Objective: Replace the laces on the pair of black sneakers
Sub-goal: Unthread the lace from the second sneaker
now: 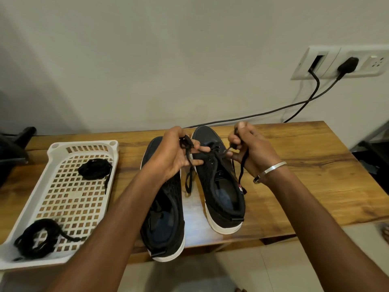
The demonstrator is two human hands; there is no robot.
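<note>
No text, brand or number could be read anywhere in the view. The right sneaker [219,182] carried a small pale mark on the side of its collar and a red-and-white tab at its outer edge — both too small and blurred to make out. The socket plate [345,62] on the wall showed only pin holes — no lettering that could be told.

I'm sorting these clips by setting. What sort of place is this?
Probably a room in a home or small office: a wooden table against a plain painted wall, a wall socket panel with black cables plugged in, and a tiled floor.
</note>
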